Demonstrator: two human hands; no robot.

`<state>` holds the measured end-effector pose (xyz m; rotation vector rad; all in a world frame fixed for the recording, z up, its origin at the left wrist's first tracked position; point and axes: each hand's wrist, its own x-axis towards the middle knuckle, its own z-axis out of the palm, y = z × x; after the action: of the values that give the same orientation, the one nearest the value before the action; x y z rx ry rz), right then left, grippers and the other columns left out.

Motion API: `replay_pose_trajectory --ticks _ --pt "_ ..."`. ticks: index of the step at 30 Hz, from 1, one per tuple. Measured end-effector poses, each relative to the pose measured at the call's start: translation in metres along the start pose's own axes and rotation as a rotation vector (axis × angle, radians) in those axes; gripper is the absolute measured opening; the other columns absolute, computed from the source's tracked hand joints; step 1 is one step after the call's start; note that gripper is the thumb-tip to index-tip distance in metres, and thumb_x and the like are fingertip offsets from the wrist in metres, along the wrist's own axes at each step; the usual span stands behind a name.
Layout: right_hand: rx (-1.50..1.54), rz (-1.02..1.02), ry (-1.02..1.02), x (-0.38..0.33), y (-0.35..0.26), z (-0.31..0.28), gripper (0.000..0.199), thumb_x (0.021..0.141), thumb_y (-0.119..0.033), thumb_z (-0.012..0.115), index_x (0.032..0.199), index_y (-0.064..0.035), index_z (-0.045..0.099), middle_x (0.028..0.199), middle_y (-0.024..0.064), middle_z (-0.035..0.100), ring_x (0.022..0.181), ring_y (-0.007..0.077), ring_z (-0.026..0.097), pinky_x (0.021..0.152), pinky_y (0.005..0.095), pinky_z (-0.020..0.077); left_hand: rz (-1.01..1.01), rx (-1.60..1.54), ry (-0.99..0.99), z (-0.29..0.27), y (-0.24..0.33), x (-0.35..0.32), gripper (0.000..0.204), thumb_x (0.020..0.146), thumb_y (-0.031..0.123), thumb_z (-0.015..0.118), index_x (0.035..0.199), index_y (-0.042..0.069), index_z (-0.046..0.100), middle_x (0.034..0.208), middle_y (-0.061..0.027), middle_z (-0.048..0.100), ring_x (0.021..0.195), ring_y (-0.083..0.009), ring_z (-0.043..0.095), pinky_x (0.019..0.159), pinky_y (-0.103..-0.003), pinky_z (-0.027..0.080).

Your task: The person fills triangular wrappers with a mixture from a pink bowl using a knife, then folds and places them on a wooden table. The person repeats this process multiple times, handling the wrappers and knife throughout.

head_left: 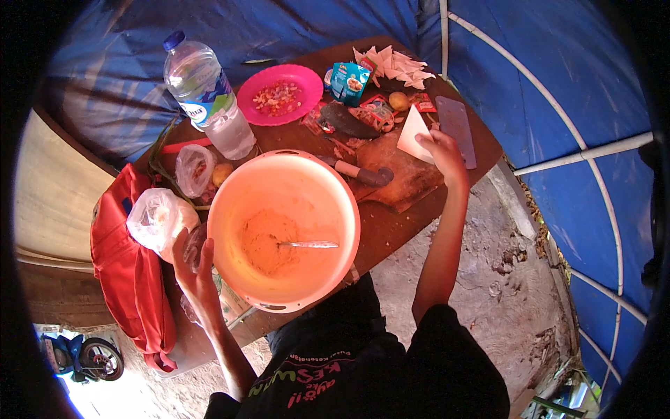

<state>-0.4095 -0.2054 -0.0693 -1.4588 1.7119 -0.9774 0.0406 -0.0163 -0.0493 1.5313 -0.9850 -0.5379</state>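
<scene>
My right hand (443,152) pinches a white folded triangle (414,134), which looks like paper or a thin wrapper, above the wooden cutting board (405,178). On the left, my left hand (192,269) has its fingers spread. It sits between a white plastic bag (157,215) and a large pale orange basin (342,202), with crumpled clear plastic close to its fingers. Inside the basin lies a beige powdery mass (262,244) with a metal spoon (310,244) resting in it. A knife with a dark curved handle (370,174) lies beside the board.
A large water bottle (209,98) stands behind the basin, beside a pink plate (251,105) of chopped pieces. More white triangles (394,66), a teal packet (349,82) and a grey slab (455,129) lie toward the far right. Red fabric (125,258) drapes over the left edge.
</scene>
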Motion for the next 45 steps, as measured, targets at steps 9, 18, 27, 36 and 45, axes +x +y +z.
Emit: replay_pose_trajectory --ticks 9,18,27,36,45 --pt "0.651 -0.241 -0.397 -0.133 -0.124 0.074 0.022 0.094 -0.024 0.069 0.101 -0.0034 0.067 0.092 -0.0009 0.066 0.086 0.0069 0.060 0.077 0.0236 0.0478 0.205 -0.603 -0.699 0.069 0.052 -0.012 0.098 0.073 0.046 0.080 0.149 0.002 0.036 0.149 -0.0178 0.044 0.140 -0.0308 0.040 0.116 -0.047 0.029" --pt "0.574 -0.347 -0.525 -0.189 -0.166 0.154 0.022 0.094 -0.010 0.069 0.111 0.0010 0.060 0.101 0.0059 0.068 0.092 0.0095 0.063 0.083 0.0262 0.0505 -0.051 -1.259 -0.475 0.070 0.056 -0.039 0.083 0.088 0.030 0.069 0.151 -0.001 0.024 0.130 -0.0140 0.054 0.123 -0.0257 0.054 0.107 -0.042 0.043" --pt "0.495 -0.362 -0.309 -0.199 -0.142 0.171 0.010 0.089 -0.004 0.074 0.089 0.0009 0.064 0.095 0.0075 0.069 0.086 0.0112 0.066 0.072 0.0252 0.0534 -0.044 -1.249 -0.378 0.063 0.047 -0.033 0.071 0.088 0.023 0.070 0.145 0.001 0.034 0.117 -0.0106 0.054 0.101 -0.0210 0.060 0.088 -0.036 0.051" --pt "0.498 -0.369 -0.314 -0.197 -0.132 0.173 0.010 0.088 -0.002 0.074 0.091 0.0011 0.064 0.100 0.0083 0.068 0.089 0.0131 0.067 0.075 0.0258 0.0538 -0.108 -1.237 -0.363 0.065 0.047 -0.033 0.065 0.088 0.022 0.068 0.142 0.000 0.038 0.114 -0.0108 0.056 0.093 -0.0194 0.062 0.080 -0.032 0.051" --pt "0.533 -0.242 -0.469 -0.189 -0.148 0.156 0.021 0.088 -0.005 0.074 0.105 0.0035 0.064 0.098 0.0072 0.069 0.091 0.0124 0.067 0.082 0.0277 0.0532 -0.309 -1.363 -0.412 0.065 0.050 -0.032 0.058 0.090 0.029 0.047 0.138 -0.003 0.041 0.109 -0.0164 0.060 0.113 -0.0327 0.059 0.102 -0.044 0.045"
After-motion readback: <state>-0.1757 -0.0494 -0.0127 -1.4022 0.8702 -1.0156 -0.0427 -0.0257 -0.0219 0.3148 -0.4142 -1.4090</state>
